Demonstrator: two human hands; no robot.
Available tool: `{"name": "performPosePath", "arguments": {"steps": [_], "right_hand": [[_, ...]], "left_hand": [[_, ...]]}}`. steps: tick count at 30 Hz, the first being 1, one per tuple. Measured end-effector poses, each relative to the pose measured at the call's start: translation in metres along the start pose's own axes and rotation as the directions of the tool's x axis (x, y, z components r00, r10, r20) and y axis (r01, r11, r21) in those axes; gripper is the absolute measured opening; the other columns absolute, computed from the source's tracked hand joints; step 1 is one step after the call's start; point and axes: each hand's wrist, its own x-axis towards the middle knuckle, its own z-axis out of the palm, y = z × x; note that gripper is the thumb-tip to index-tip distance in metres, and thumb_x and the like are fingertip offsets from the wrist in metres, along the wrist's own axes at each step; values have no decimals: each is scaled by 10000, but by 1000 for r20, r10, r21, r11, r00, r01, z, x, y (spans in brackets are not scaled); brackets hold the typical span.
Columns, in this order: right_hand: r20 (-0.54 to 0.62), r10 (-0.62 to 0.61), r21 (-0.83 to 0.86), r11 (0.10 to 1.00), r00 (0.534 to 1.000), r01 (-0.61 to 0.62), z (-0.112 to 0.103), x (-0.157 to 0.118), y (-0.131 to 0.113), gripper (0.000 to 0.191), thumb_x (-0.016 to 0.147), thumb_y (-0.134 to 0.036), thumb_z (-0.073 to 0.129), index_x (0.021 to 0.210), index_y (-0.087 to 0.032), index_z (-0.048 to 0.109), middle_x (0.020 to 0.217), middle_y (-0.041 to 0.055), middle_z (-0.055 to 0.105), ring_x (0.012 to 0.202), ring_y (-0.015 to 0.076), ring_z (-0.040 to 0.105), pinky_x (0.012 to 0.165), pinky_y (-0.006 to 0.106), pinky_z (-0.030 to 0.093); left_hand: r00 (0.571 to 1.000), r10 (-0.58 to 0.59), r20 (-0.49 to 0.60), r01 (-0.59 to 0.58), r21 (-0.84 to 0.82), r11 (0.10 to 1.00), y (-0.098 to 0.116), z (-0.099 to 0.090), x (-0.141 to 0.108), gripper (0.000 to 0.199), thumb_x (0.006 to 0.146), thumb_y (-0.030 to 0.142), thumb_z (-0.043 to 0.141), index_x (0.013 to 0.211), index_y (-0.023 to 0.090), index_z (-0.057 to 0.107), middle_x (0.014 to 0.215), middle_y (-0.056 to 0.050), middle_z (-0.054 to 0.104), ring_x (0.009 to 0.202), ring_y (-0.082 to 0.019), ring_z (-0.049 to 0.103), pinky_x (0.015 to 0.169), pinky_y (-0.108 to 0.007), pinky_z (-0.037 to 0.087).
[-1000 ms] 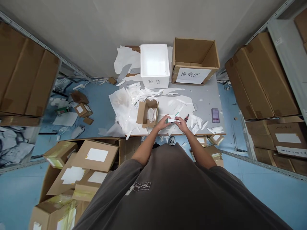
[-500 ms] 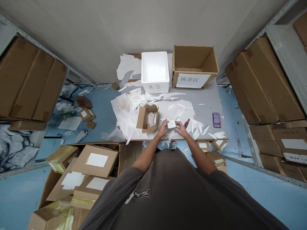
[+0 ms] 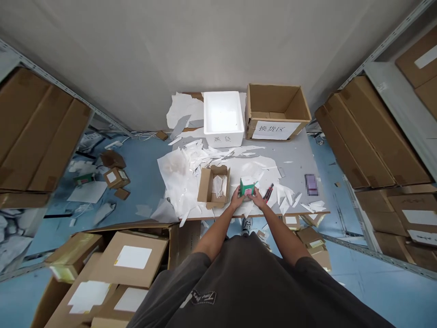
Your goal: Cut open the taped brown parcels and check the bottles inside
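Near the table's front edge, a small green and white box (image 3: 247, 187) with a pink part is held between my two hands. My left hand (image 3: 237, 197) grips its left side, and my right hand (image 3: 257, 197) has its right side. Just left of them stands an open brown carton (image 3: 204, 184) with crumpled white paper (image 3: 219, 186) inside. Red and black pens (image 3: 268, 193) lie to the right of my right hand, among torn white paper strips.
A white foam box (image 3: 223, 139) and a large open carton (image 3: 254, 109) with a written label stand at the table's back. A phone (image 3: 311, 185) lies at the right. Stacked parcels (image 3: 133, 257) fill a big carton at the lower left. Shelves with boxes flank both sides.
The small box in my hands showed a white face before; its green sides and a pink part now show. The camera view has tilted, so the table appears lower.
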Motion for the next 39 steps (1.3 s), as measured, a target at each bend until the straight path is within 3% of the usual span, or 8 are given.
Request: {"name": "performPosePath", "arguments": {"steps": [8,13,22,26,29,33,36,39], "right_hand": [[-210,-166,-103,984,963,147,-11,2,-69,864,836,-587,682,1595,-239,458,1353,165,711,1252,320,685,1030,505,608],[-279,-283,-129,958,918,256,-37,40,-130,822,854,-578,711,1563,-240,471,1351,156,703,1233,310,678,1034,498,603],[-219,-487,-52,871,845,489,-113,220,-265,865,860,-669,777,1552,-231,499,1403,159,699,1281,323,665,1166,534,537],[-179,-540,-8,837,822,548,-147,302,-309,904,872,-681,780,1594,-242,458,1521,160,637,1389,335,612,1215,560,503],[-156,-541,1,837,827,548,-161,349,-324,903,891,-682,749,1615,-240,442,1555,158,617,1423,337,592,1232,568,489],[-79,-483,-20,875,872,483,-169,390,-319,914,908,-672,706,1640,-194,440,1534,182,642,1411,343,619,1239,566,481],[-79,-395,-134,914,915,383,-175,403,-301,953,900,-640,703,1679,-172,417,1578,195,613,1498,374,551,1285,608,401],[-135,-368,-281,905,920,320,-184,395,-281,977,896,-577,712,1709,-145,386,1663,219,523,1589,398,439,1321,624,324]], "left_hand": [[971,231,59,-231,-12,973,78,14,10,746,857,403,859,1518,251,548,1490,-161,642,1344,-290,644,1143,-490,542],[943,323,80,-324,0,946,146,38,42,672,929,384,807,1519,274,504,1511,-148,638,1345,-271,658,1112,-464,568],[825,562,60,-564,135,815,302,91,201,725,958,480,798,1571,266,475,1534,-151,621,1378,-302,644,1203,-489,503],[790,607,86,-612,143,778,355,118,276,767,984,552,767,1608,267,425,1573,-154,585,1417,-290,620,1222,-483,493],[789,610,72,-613,152,775,372,134,319,771,1001,535,746,1632,269,391,1573,-153,584,1436,-277,610,1240,-487,482],[842,538,47,-533,231,814,373,139,355,803,1009,491,727,1678,269,342,1616,-150,558,1477,-274,582,1268,-495,449],[880,474,21,-453,338,825,366,125,363,871,982,486,751,1710,278,320,1706,-138,478,1596,-303,452,1335,-508,348],[875,478,-75,-404,428,808,357,101,353,909,960,454,768,1727,274,313,1782,-124,371,1669,-319,324,1369,-504,280]]}}
